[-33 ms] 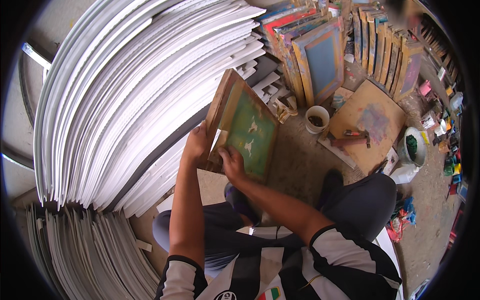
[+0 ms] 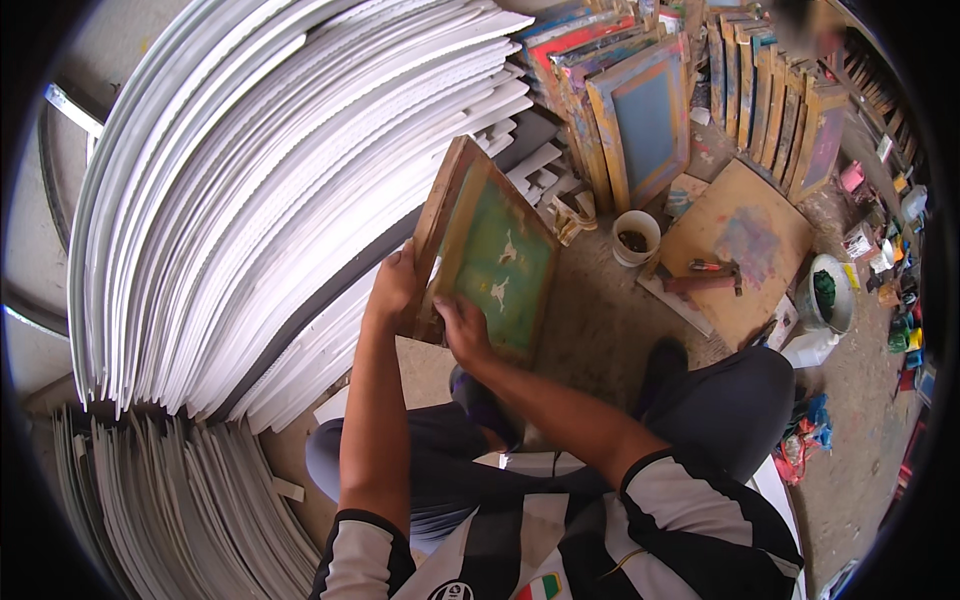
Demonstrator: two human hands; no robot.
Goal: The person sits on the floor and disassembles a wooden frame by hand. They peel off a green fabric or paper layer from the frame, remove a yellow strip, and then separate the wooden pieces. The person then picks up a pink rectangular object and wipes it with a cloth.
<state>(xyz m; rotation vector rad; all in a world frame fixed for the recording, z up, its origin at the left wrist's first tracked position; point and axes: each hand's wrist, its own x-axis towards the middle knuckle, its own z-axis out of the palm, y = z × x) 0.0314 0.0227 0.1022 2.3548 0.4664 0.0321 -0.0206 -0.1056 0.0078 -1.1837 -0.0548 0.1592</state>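
Observation:
A wooden screen printing frame (image 2: 500,250) with green mesh stands tilted in front of me, over the floor beyond my feet. Two small pale patches show on its mesh. My left hand (image 2: 393,288) is closed around the frame's left wooden side. Lower on the same side, my right hand (image 2: 463,330) is closed at the near corner, its thumb against the inner edge of the wood. The fingertips of that hand are partly hidden. A narrow bright sliver shows between the two hands along the wood.
Tall stacks of white sheets (image 2: 300,180) fill the left. More paint-stained frames (image 2: 645,125) lean at the back. To the right are a white bucket (image 2: 636,238), a stained board (image 2: 750,225) with a hammer (image 2: 705,283) on it, a tub of green paint (image 2: 826,293) and several small containers.
A small brownish flap by my right thumb no longer shows, and the bright gap there is narrower. Both hands stay on the frame, almost unmoved.

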